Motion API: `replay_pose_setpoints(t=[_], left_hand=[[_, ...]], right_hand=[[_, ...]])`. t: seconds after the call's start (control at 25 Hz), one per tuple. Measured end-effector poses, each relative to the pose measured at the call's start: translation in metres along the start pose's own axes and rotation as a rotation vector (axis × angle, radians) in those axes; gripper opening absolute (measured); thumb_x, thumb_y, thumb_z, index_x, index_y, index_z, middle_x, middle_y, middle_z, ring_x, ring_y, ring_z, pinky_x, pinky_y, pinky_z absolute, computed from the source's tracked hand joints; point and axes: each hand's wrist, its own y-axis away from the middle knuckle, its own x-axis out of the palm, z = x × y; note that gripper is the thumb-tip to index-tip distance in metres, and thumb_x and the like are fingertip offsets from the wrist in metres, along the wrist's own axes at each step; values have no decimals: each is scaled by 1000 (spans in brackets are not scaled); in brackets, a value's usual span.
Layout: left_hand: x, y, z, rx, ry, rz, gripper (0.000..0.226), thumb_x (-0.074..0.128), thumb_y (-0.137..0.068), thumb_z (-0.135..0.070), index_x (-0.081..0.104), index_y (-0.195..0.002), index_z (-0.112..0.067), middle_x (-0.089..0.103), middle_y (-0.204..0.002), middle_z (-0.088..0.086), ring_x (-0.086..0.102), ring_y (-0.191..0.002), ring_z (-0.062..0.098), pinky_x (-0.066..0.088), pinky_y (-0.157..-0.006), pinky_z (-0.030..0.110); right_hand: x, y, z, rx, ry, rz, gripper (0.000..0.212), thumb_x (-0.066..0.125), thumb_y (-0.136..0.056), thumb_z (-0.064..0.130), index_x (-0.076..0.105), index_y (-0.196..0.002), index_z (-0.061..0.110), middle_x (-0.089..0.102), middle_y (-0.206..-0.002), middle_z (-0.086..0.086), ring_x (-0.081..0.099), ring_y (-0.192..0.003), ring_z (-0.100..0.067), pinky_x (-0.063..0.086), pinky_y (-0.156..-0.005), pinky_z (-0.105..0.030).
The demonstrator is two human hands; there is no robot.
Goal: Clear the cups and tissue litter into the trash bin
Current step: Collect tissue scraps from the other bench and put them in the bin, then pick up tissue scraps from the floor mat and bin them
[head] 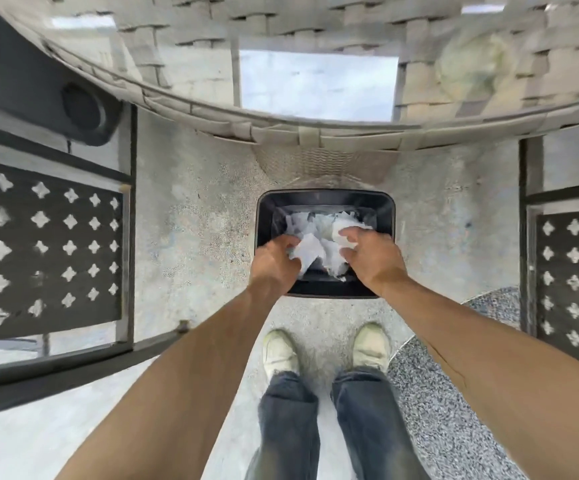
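You are standing and looking straight down. Nearest to you are your two legs in dark jeans and a pair of pale shoes (326, 348) on a speckled concrete floor (194, 216). Both bare forearms reach forward and down from the bottom corners.

Your left hand (274, 263) hangs over the near-left edge of a black trash bin (326, 199), its fingers (290, 242) curled onto a flat white tissue (307, 252) that sticks out just beyond them. Your right hand (371, 251) is over the near-right edge, fingers (350, 233) bent around a crumpled white wad (343, 226); motion blur makes it hard to tell how firm either grip is.

Just below and beyond your fingers, the bin holds a heap of white tissue scraps (319, 230). No cup can be made out among them.

This looks like the dropping step. Next, spread both sets of fingers so the paper falls inside the rim, not onto the floor.

Further off, dark metal chairs (56, 251) with star-shaped holes flank you, and a glass-topped woven desk (316, 129) curves across the top.
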Motion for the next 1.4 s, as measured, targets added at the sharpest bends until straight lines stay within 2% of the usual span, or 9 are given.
replay_pose_setpoints(t=[0.12,0.28,0.48,0.6,0.72,0.88,1.04,1.2,1.4], left_hand=[[-5,5,-3,25,-50,25,42,56,-94,-19,54,-135,-21,65,-127,5,65,-108,26,54,-92,37],[-29,30,-12,74,-43,12,48,62,-91,-27,51,-137,-21,62,-132,3,61,-116,24,49,-98,37],[-86,107,-41,160,-143,-56,54,58,-88,-52,48,-137,-31,61,-129,4,65,-106,27,57,-83,37],[-127,167,-65,263,-229,-45,65,64,-84,-53,41,-141,-33,48,-143,1,52,-125,24,47,-103,41],[-167,222,-91,393,-319,-71,80,61,-81,-62,26,-149,-38,25,-159,-5,26,-144,21,25,-118,47],[-203,286,-119,614,-460,-101,92,50,-76,-77,12,-152,-43,6,-163,-8,0,-150,16,0,-121,47],[-223,348,-155,829,-613,-100,103,42,-68,-89,-3,-151,-47,-14,-162,-9,-19,-148,21,-10,-119,51],[-219,399,-202,1052,-696,-118,104,44,-66,-88,-3,-150,-48,-12,-163,-6,-15,-149,23,-9,-118,52],[-172,469,-258,1304,-714,-65,100,44,-68,-87,0,-149,-50,-9,-163,-10,-12,-149,18,-7,-120,49]], right_hand=[[-8,7,9,-37,32,42,45,56,-95,25,49,-140,27,65,-124,-11,61,-110,-29,49,-94,-34],[-34,39,17,-80,47,40,51,57,-94,32,43,-143,30,53,-141,-2,57,-120,-25,49,-98,-36],[-102,115,28,-173,255,-82,64,54,-89,52,31,-147,35,32,-156,1,29,-143,-22,30,-112,-45],[-162,177,39,-179,262,-146,71,49,-88,62,22,-149,39,17,-161,2,6,-149,-23,10,-118,-48],[-214,238,50,-169,290,-247,76,43,-87,69,11,-151,42,6,-163,4,-6,-149,-22,2,-118,-48],[-258,319,65,-95,297,-403,80,37,-83,77,9,-151,45,4,-163,5,-8,-149,-23,4,-119,-50],[-270,406,70,-22,296,-549,83,32,-78,81,7,-150,47,3,-163,7,-7,-150,-23,6,-118,-51],[-274,486,48,121,280,-684,85,28,-75,82,7,-150,47,4,-163,7,-7,-150,-23,6,-118,-50],[-270,596,-10,369,167,-847,81,40,-81,77,10,-150,47,9,-163,3,-3,-150,-25,7,-120,-49]])
